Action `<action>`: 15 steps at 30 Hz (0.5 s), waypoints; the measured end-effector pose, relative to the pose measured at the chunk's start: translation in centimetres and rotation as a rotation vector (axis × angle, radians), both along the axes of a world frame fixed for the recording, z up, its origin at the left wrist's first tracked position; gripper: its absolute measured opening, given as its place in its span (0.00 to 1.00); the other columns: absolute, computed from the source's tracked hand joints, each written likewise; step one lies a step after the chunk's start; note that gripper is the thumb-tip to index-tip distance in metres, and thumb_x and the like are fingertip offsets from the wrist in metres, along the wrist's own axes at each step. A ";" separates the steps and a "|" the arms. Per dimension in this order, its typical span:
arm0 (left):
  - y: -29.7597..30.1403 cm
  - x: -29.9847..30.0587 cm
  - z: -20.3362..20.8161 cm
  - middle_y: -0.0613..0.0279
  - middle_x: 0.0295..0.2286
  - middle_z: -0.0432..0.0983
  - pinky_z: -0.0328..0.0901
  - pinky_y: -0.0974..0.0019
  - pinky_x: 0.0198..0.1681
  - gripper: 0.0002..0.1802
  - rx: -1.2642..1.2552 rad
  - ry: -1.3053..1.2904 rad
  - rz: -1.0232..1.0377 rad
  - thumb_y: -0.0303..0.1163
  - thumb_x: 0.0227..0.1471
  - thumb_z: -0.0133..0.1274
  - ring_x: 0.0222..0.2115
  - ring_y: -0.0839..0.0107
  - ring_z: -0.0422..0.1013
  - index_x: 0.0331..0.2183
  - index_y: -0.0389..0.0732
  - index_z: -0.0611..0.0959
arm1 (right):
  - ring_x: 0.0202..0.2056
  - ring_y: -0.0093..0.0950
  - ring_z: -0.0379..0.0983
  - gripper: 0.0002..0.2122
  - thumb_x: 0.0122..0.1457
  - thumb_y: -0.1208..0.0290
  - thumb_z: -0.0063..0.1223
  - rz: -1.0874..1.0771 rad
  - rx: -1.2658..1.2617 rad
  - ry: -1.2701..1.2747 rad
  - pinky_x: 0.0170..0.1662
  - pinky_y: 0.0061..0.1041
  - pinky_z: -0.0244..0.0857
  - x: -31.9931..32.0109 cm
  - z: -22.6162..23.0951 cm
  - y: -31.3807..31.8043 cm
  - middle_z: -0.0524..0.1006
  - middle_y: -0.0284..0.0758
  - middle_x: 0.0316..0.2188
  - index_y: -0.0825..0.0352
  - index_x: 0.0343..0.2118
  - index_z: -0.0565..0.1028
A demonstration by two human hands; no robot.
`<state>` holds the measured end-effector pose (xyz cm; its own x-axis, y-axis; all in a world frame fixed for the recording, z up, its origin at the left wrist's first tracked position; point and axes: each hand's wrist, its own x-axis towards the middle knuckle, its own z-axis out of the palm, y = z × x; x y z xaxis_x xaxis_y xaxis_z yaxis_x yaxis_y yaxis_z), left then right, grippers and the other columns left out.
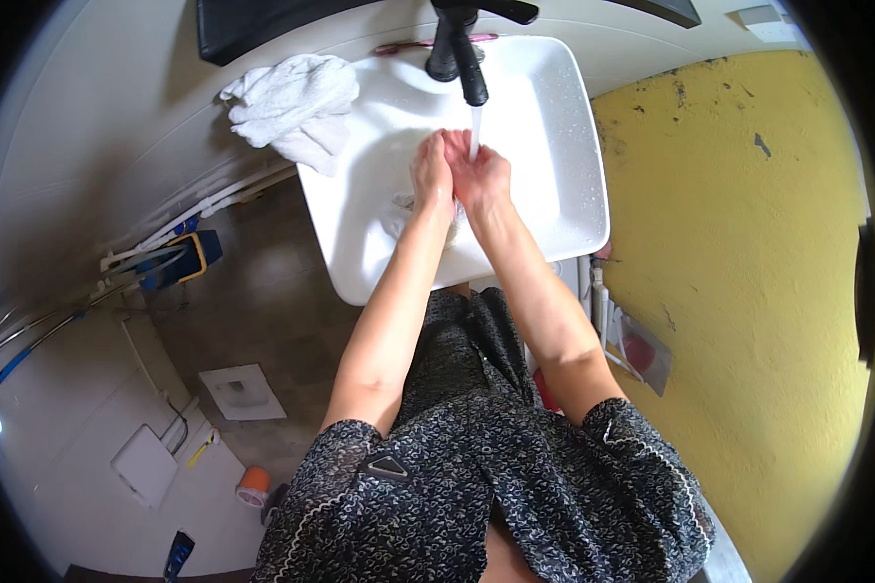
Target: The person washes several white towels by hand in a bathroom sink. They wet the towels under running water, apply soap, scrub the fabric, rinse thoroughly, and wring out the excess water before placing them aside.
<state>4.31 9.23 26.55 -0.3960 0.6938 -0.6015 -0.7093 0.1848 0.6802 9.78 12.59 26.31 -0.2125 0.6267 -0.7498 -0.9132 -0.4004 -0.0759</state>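
Both left hand [432, 175] and right hand [485, 178] cupped together (nothing visibly gripped) | tap [470, 78], 12 o'clock, running | rinsing seemingly unfinished; towel [297, 102], 10 o'clock, untouched

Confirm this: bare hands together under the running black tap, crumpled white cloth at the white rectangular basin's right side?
No, the head view shows the crumpled white cloth at the left, not right, side of the white rectangular basin. The bare left hand and right hand are together under the running black tap.

One tap [469, 74], one basin [552, 155]
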 end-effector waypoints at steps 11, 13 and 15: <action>-9.5 -6.4 -3.6 0.40 0.47 0.69 0.65 0.57 0.50 0.41 -0.422 0.934 -0.697 0.38 0.39 0.67 0.49 0.54 0.68 0.52 0.29 0.68 | 0.36 0.41 0.78 0.17 0.53 0.65 0.55 1.390 0.795 -1.686 0.41 0.32 0.70 4.4 -0.5 -2.4 0.79 0.50 0.33 0.73 0.40 0.78; -9.4 -5.7 -4.2 0.41 0.44 0.72 0.70 0.61 0.44 0.40 -0.381 0.613 -0.643 0.36 0.40 0.68 0.43 0.57 0.73 0.51 0.29 0.68 | 0.36 0.39 0.78 0.19 0.51 0.63 0.59 1.543 0.583 -1.481 0.41 0.32 0.70 7.0 -2.8 -4.6 0.79 0.50 0.33 0.78 0.39 0.77; -9.0 -5.2 -4.0 0.42 0.43 0.73 0.71 0.64 0.40 0.38 -0.295 0.344 -0.510 0.36 0.40 0.68 0.40 0.60 0.75 0.49 0.29 0.70 | 0.32 0.31 0.77 0.17 0.52 0.67 0.61 1.329 0.492 -1.214 0.38 0.30 0.70 7.9 -0.7 -5.7 0.79 0.44 0.29 0.78 0.38 0.76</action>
<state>-0.88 0.24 22.60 -0.2656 0.6706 -0.6926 -0.2372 0.6509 0.7212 17.73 6.87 25.56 -0.2380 0.7003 -0.6731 0.5742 -0.4575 -0.6790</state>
